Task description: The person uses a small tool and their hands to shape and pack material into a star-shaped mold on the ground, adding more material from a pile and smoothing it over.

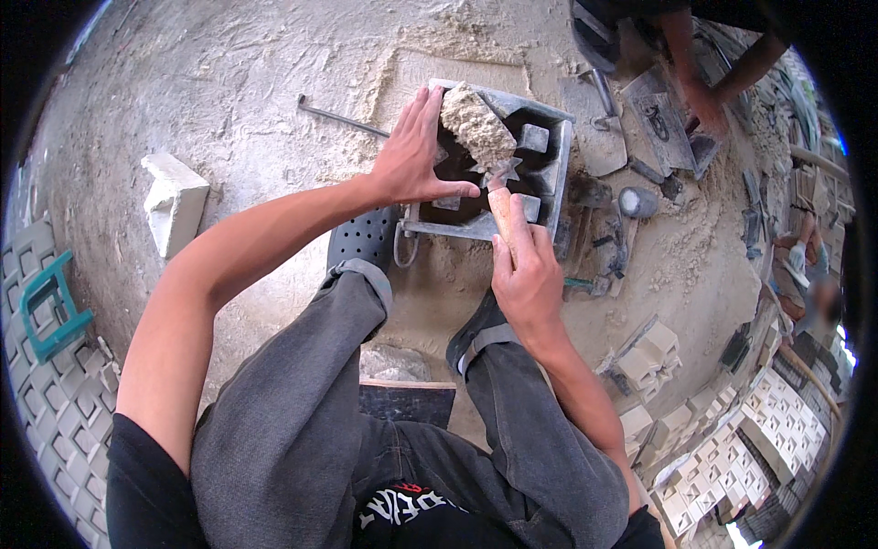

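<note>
A square metal mould (560, 174) with raised blocks inside lies between my feet. My right hand (529, 279) is wrapped round the wooden handle of a trowel (499, 212). A heap of pale, damp mortar (476, 126) covers the trowel's blade over the far left part of the mould; whether it touches the mould's floor I cannot tell. My left hand (413, 151) lies along the mould's left side, fingers stretched forward and thumb reaching across the near part. It holds nothing.
A thin metal rod (343, 120) lies left of the mould, and a white block (176, 203) farther left. Right of it are a hammer-like tool (637, 202), trowels and another person's hands (704, 105). Cast blocks (722, 467) stand at the lower right, a teal stool (53, 306) far left.
</note>
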The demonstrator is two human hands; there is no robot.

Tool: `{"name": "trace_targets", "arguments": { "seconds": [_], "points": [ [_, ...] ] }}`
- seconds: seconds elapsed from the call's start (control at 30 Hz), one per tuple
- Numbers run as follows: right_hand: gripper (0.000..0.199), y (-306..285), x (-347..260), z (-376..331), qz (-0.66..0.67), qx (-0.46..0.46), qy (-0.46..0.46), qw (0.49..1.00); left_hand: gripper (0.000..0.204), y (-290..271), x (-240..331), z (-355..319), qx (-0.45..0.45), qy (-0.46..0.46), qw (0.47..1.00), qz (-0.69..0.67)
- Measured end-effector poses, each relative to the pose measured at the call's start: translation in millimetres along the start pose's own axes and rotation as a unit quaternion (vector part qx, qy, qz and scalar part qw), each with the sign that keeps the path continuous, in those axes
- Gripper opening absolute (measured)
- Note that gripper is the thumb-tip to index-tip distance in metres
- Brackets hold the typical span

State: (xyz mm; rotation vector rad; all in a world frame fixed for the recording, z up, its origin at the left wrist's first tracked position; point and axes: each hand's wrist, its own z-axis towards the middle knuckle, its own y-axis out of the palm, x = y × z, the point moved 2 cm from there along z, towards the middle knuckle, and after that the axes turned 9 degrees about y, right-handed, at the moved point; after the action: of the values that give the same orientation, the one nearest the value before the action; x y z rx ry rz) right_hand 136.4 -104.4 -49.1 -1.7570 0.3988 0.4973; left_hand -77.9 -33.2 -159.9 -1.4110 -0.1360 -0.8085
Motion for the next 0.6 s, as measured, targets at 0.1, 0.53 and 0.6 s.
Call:
{"name": "trace_targets", "arguments": {
  "seconds": [0.1, 0.53, 0.6],
  "points": [
    [0.058, 2.2, 0.9, -1.7, -0.007, -0.005, -0.009, 1.000, 0.150, 1.7, 1.4, -4.5, 0.011, -0.003, 1.000, -0.013],
    [0.060, 4.7, 1.5, -6.3, -0.022, -0.001, -0.017, 1.000, 0.142, 2.8, 4.1, -7.9, 0.023, -0.018, 0.999, -0.026],
    [0.060, 4.5, 0.9, -6.9, -0.023, 0.003, -0.016, 1.000, 0.141, 3.3, 3.7, -8.4, 0.025, -0.018, 0.999, -0.028]
  ]
}}
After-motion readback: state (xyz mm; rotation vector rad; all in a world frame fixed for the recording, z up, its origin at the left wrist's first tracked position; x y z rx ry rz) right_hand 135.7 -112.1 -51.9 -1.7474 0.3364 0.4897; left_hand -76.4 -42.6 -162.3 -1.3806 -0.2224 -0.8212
